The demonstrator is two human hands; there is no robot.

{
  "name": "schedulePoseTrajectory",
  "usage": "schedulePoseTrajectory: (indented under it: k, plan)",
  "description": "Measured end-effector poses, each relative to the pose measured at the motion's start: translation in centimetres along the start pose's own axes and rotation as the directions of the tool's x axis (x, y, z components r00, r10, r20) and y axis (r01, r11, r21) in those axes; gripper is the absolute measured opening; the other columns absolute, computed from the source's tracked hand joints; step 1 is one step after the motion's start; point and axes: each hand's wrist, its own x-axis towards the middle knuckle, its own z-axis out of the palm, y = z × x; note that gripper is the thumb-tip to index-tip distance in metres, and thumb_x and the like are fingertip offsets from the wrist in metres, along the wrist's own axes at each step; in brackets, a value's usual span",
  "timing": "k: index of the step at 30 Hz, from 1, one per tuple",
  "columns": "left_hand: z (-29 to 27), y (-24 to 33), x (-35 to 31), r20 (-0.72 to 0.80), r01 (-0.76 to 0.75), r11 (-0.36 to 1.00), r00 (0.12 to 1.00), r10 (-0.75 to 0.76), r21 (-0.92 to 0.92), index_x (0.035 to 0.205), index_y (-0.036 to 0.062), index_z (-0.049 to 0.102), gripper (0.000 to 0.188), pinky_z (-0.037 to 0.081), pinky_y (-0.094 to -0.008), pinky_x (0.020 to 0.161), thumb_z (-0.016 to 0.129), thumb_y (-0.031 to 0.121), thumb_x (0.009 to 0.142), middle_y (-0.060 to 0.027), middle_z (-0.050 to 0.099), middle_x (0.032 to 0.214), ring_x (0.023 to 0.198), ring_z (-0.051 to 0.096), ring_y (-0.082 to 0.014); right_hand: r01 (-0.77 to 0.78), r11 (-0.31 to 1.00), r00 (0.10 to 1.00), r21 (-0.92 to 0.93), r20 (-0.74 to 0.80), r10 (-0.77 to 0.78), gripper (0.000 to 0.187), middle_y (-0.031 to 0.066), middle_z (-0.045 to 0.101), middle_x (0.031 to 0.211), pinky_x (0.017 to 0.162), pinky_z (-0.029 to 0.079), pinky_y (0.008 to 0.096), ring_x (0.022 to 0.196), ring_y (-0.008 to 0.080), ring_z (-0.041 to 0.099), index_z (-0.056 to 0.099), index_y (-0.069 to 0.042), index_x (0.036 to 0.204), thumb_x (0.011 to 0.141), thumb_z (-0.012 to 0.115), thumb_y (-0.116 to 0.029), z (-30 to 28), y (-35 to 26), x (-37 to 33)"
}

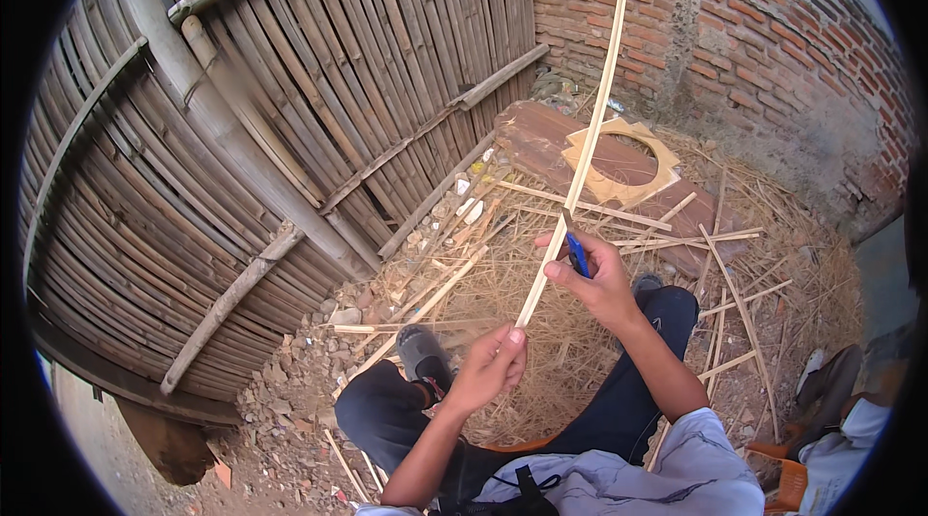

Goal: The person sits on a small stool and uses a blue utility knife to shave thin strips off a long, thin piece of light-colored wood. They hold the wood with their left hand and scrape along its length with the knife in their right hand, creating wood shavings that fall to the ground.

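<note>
A long, pale bamboo strip (596, 100) slants up and away from me, with a lengthwise line along it that looks like a split or a groove. Its near end is pinched between the thumb and fingers of my left hand (496, 361). Higher up, my right hand (601, 282) grips a blue utility knife (577, 253) and steadies the strip with its fingers. The knife's blade points up and lies against or right beside the strip; exact contact is hard to tell.
Shavings and loose bamboo strips (742, 308) litter the ground around my legs. Ahead, a tan jagged-edged ring (599, 186) lies on a brown board (535, 136). A bamboo fence (387, 52) stands left, a brick wall (619, 23) behind. Another person's clothing (841, 458) shows at lower right.
</note>
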Motion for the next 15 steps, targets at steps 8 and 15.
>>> schedulePoseTrajectory:
  k: [8, 15]
  plan:
    - [2.8, 2.5, 0.3, 0.034, 0.002, 0.992, 0.999, -0.006, 0.125, 0.113, 0.0022, 0.064, 0.049, 0.037, -0.0250, 0.055, 0.036, 0.042, 0.121, 0.0036, 0.044, 0.074, 0.062, 0.043, -0.0063, 0.036, 0.992, 0.996, -0.122, -0.074, -0.046, 0.038, 0.0026, 0.072, 0.100, 0.075, 0.056, 0.0232, 0.086, 0.0055, 0.067, 0.071, 0.002, 0.120, 0.096, 0.085, -0.024, -0.7, -1.0, -1.1]
    - [3.2, 1.0, 0.2, -0.185, 0.023, 0.988, 0.983, 0.006, 0.155, 0.111, 0.0034, 0.066, 0.050, 0.032, -0.0258, 0.056, 0.038, 0.044, 0.120, 0.0073, 0.042, 0.074, 0.061, 0.042, -0.0063, 0.068, 0.996, 0.994, -0.064, -0.081, -0.073, 0.035, 0.0026, 0.073, 0.099, 0.075, 0.056, 0.0250, 0.085, 0.0067, 0.067, 0.069, 0.003, 0.124, 0.101, 0.078, -0.021, -0.6, -0.4, -0.5]
